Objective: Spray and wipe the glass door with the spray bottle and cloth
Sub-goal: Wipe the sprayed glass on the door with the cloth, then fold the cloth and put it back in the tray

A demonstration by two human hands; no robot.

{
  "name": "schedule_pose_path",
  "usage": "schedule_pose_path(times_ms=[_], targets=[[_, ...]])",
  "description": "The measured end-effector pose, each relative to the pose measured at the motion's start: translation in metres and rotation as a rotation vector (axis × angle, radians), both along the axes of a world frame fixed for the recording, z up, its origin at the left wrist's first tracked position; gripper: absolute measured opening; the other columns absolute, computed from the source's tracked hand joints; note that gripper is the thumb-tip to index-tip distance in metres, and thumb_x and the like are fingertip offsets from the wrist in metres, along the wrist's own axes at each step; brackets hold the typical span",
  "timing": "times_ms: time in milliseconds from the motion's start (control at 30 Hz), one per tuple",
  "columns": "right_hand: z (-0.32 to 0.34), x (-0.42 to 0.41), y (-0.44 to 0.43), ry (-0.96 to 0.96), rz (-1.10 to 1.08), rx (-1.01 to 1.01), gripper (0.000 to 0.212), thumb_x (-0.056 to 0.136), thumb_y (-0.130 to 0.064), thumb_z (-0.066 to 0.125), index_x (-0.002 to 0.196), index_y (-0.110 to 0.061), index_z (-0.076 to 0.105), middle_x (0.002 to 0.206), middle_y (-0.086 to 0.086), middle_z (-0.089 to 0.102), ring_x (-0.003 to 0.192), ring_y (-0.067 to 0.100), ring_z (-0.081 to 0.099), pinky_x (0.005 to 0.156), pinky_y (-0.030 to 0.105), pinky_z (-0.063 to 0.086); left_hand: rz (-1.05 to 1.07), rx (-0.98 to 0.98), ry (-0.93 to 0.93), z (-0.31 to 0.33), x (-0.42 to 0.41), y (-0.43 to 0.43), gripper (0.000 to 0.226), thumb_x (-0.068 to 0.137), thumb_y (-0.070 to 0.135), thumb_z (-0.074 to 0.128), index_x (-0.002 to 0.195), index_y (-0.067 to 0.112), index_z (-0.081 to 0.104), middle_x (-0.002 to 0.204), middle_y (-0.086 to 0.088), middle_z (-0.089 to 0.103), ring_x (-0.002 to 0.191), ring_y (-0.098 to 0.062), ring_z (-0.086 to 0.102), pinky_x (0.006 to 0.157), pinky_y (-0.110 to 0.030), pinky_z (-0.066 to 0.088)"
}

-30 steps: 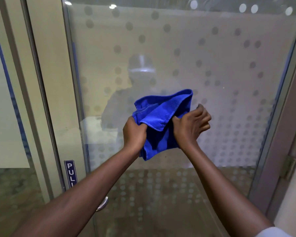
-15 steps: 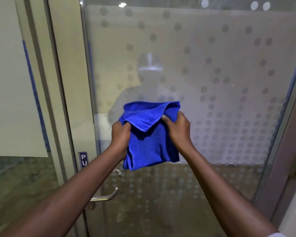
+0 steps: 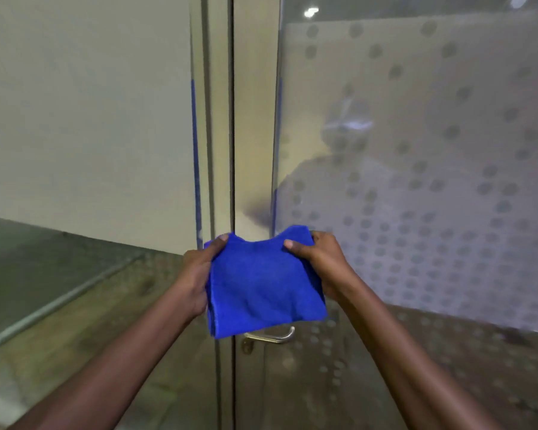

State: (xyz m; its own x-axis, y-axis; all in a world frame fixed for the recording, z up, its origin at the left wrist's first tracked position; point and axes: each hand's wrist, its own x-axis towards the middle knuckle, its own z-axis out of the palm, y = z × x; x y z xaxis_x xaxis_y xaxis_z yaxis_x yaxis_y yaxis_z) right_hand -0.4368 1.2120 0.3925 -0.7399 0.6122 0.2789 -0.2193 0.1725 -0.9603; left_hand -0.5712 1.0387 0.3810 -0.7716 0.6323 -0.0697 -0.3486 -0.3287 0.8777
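A folded blue cloth (image 3: pixel 263 285) is held flat in front of me, between both hands. My left hand (image 3: pixel 198 274) grips its left edge with the thumb on top. My right hand (image 3: pixel 319 259) pinches its upper right corner. Behind the cloth stands the glass door (image 3: pixel 416 169), frosted with a pattern of grey dots and showing a dim reflection of a person. The cloth is held off the glass, in front of the door's left frame. No spray bottle is in view.
A metal lever handle (image 3: pixel 277 336) pokes out just under the cloth on the door frame (image 3: pixel 252 119). To the left is a fixed glass panel (image 3: pixel 84 119) with a pale upper band. A tiled floor shows through the lower glass.
The cloth has been folded flat and lowered. My view has swung left, so the door frame now sits in the middle and the dotted glass lies to the right.
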Motion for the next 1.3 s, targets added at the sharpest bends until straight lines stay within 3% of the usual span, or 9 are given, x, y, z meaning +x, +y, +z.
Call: schedule_pose_path(times_ms=[167, 300, 467, 633, 733, 833, 967, 1100, 1300], targets=[[-0.005, -0.045, -0.063, -0.072, 0.199, -0.048, 0.062, 0.053, 0.004, 0.08, 0.113, -0.003, 0.064, 0.105, 0.013, 0.072, 0.097, 0.03, 0.069, 0.08, 0.041, 0.058, 0.048, -0.023, -0.01, -0.007, -0.034, -0.084, 0.011, 0.084, -0.002, 0.064, 0.092, -0.006, 0.07, 0.092, -0.025, 0.07, 0.068, -0.026, 0.071, 0.056, -0.029, 0.06], [-0.01, -0.079, -0.117, -0.111, 0.205, -0.028, 0.072, 0.06, 0.01, 0.081, 0.124, -0.007, 0.053, 0.108, 0.009, 0.068, 0.098, 0.027, 0.068, 0.081, 0.041, 0.06, 0.218, -0.06, 0.069, -0.005, -0.051, -0.154, 0.042, 0.075, -0.015, 0.068, 0.113, -0.005, 0.053, 0.106, -0.028, 0.063, 0.077, -0.031, 0.069, 0.062, -0.04, 0.061], [-0.013, -0.106, -0.188, -0.162, 0.129, 0.183, 0.092, 0.063, -0.001, 0.086, 0.14, -0.023, 0.04, 0.114, 0.002, 0.056, 0.103, 0.018, 0.06, 0.086, 0.037, 0.057, 0.407, -0.249, 0.361, -0.009, -0.054, -0.242, 0.092, 0.061, -0.026, 0.073, 0.139, 0.014, 0.044, 0.138, 0.0, 0.039, 0.11, -0.025, 0.057, 0.064, -0.035, 0.056], [-0.02, -0.126, -0.261, -0.16, 0.097, 0.592, 0.051, 0.071, -0.016, 0.083, 0.119, -0.011, 0.068, 0.124, 0.01, 0.065, 0.11, 0.021, 0.061, 0.089, 0.021, 0.041, 0.462, -0.382, 0.494, -0.017, -0.054, -0.334, 0.059, 0.063, -0.026, 0.07, 0.111, 0.009, 0.066, 0.117, -0.012, 0.066, 0.079, -0.008, 0.067, 0.062, -0.016, 0.056], [-0.026, -0.137, -0.304, -0.183, 0.154, 0.796, 0.023, 0.079, -0.025, 0.077, 0.09, -0.005, 0.075, 0.091, 0.011, 0.072, 0.084, 0.023, 0.065, 0.064, 0.021, 0.038, 0.563, -0.618, 0.614, -0.02, -0.045, -0.378, 0.042, 0.056, 0.001, 0.073, 0.096, 0.015, 0.074, 0.093, -0.002, 0.074, 0.066, 0.0, 0.066, 0.06, -0.014, 0.052], [-0.031, -0.15, -0.348, -0.175, 0.232, 0.833, 0.037, 0.082, -0.024, 0.074, 0.051, -0.017, 0.055, 0.051, -0.004, 0.053, 0.047, 0.003, 0.044, 0.049, 0.015, 0.035, 0.581, -0.905, 0.761, -0.017, -0.038, -0.422, 0.047, 0.048, 0.02, 0.06, 0.092, 0.024, 0.075, 0.086, 0.009, 0.073, 0.075, -0.002, 0.065, 0.064, -0.018, 0.048], [-0.033, -0.167, -0.402, -0.179, 0.37, 0.899, 0.02, 0.086, -0.027, 0.069, 0.072, -0.013, 0.071, 0.053, -0.007, 0.053, 0.049, 0.004, 0.048, 0.042, 0.013, 0.033, 0.524, -1.13, 0.766, -0.019, -0.036, -0.477, 0.049, 0.045, 0.026, 0.062, 0.092, 0.035, 0.069, 0.087, 0.015, 0.07, 0.08, -0.007, 0.065, 0.059, -0.012, 0.045], [-0.035, -0.187, -0.451, -0.123, 0.525, 0.972, 0.022, 0.083, -0.029, 0.07, 0.079, -0.008, 0.074, 0.065, 0.005, 0.067, 0.063, 0.021, 0.06, 0.053, 0.027, 0.041, 0.496, -1.426, 0.753, -0.032, -0.035, -0.52, 0.08, 0.048, 0.044, 0.088, 0.122, 0.025, 0.064, 0.112, 0.003, 0.066, 0.101, -0.018, 0.062, 0.08, -0.028, 0.048], [-0.046, -0.218, -0.524, -0.022, 0.796, 1.094, 0.02, 0.085, -0.025, 0.066, 0.076, -0.008, 0.071, 0.067, 0.005, 0.065, 0.065, 0.019, 0.055, 0.057, 0.027, 0.033, 0.605, -1.861, 0.628, -0.056, -0.017, -0.573, 0.032, 0.077, 0.05, 0.072, 0.093, 0.022, 0.07, 0.089, -0.001, 0.069, 0.094, -0.024, 0.065, 0.07, -0.031, 0.045]])
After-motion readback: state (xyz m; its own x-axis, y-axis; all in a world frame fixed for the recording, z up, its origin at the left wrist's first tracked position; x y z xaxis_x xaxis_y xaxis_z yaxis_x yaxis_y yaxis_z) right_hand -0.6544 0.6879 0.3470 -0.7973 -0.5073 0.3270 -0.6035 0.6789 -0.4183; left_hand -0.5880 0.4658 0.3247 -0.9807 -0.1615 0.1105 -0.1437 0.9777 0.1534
